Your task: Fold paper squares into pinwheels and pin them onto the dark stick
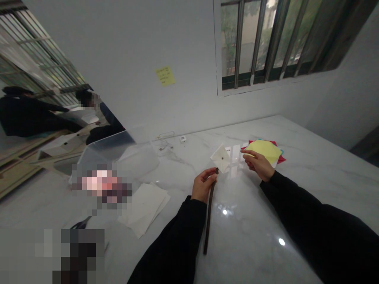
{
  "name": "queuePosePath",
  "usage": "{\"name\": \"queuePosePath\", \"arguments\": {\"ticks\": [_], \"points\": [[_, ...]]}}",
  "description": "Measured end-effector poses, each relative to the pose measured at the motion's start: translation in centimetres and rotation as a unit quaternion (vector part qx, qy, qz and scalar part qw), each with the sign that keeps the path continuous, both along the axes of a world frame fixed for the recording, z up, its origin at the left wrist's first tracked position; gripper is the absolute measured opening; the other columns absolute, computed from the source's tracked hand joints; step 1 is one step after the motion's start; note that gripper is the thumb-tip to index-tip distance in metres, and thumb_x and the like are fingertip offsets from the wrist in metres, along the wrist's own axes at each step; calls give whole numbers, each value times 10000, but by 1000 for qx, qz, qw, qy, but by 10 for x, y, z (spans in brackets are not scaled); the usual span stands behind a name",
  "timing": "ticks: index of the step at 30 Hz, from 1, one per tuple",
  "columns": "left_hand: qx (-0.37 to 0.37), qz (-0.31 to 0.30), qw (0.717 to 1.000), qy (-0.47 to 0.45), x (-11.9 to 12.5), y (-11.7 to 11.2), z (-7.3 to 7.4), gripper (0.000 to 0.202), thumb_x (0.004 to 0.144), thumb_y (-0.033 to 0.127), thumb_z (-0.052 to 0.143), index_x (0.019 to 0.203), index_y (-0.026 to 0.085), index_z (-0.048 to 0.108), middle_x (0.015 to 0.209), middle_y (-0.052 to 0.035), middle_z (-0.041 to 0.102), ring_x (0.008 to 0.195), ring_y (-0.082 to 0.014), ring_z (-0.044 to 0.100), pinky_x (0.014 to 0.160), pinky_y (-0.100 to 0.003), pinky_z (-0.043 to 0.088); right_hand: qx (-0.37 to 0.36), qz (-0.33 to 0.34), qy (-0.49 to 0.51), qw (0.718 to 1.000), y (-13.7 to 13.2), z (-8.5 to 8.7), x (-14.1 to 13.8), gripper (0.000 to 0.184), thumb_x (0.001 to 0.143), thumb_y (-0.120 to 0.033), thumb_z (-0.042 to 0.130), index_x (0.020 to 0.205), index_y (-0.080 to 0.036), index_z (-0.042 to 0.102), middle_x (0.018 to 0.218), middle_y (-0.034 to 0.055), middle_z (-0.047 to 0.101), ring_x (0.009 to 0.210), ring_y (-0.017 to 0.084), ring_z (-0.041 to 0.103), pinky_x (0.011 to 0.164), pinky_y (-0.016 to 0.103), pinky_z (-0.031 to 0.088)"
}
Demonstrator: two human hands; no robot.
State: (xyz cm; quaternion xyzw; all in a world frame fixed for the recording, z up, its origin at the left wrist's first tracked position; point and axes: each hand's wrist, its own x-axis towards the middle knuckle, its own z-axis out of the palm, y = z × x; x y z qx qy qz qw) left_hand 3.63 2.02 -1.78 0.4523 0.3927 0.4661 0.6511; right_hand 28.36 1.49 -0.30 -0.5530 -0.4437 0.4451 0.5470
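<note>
At twelve o'clock on the marble table (pixel 310 189), the left hand (pixel 203 186) closed firmly round a dark strap (pixel 211 213) near its top, keeping it steady; the right hand (pixel 258 165), narrowly curled and empty, hovered by yellow paper (pixel 264 151).

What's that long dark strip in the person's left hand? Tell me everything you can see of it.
The dark brown strip is long, narrow and faintly curved, its material unclear. The left hand grips its upper end, with a short tip showing above the fingers. The rest slants down over the white marble tabletop; whether its lower end touches is unclear.
</note>
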Motion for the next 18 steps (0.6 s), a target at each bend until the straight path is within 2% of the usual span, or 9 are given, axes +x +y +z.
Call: {"name": "queuePosePath", "arguments": {"ticks": [2,4,6,8,9,10,11,14,18], "points": [[18,-31,999,30,-1,1,-3,394,658,311,812,1014,165,730,1012,-98,723,802,-151,641,741,-258,481,30,-41,-67,997,-1,3,2,685,736,-521,670,1295,-156,515,608,-56,470,518,100,381,480,226,292],[29,-39,998,47,-1,1,-5,399,657,317,813,1015,162,731,1005,-101,725,819,-163,646,760,-270,483,30,29,-135,990,-6,8,1,642,753,-545,654,1252,-149,566,610,-44,498,534,107,404,494,230,305],[26,-24,999,34,-1,2,-6,412,659,329,811,1026,163,727,1007,-103,725,828,-170,652,764,-277,485,-22,249,-166,954,-14,12,-2,544,799,-579,596,1094,-128,673,571,-36,491,513,101,399,488,232,299],[15,-7,1000,8,-1,2,-5,425,656,337,811,1034,164,723,1012,-105,725,829,-170,654,757,-279,486,-80,498,-150,851,-22,15,-8,540,850,-597,522,958,-110,728,531,-30,478,485,94,388,480,234,289],[10,-2,1000,-2,-1,3,-5,429,650,338,814,1032,165,723,1013,-106,725,824,-168,654,754,-280,486,-83,557,-139,814,-25,15,-11,540,862,-594,510,918,-108,737,528,-30,471,485,90,382,487,234,288],[6,0,1000,-8,-1,2,-4,433,642,337,819,1028,166,723,1012,-105,725,816,-165,653,751,-281,486,-71,561,-133,814,-26,15,-14,538,869,-592,502,876,-108,735,533,-33,459,489,85,369,492,233,283],[4,-1,1000,-10,-1,2,-3,434,634,335,823,1022,167,725,1006,-104,727,804,-161,651,749,-281,485,-61,536,-133,831,-26,14,-16,532,873,-592,496,851,-113,725,538,-40,440,489,81,350,489,231,271],[3,1,1000,-7,0,2,-2,424,624,326,828,1005,168,730,989,-98,730,785,-155,647,735,-278,481,-50,401,-160,901,-19,8,-15,504,853,-606,512,796,-133,676,543,-60,387,474,75,296,460,229,218],[-5,4,1000,-9,1,1,-3,423,627,310,827,1012,168,726,980,-97,729,811,-160,648,726,-266,476,-54,229,-161,959,-7,-2,-4,479,815,-614,550,894,-151,642,561,-61,416,461,76,314,442,223,217]]}}
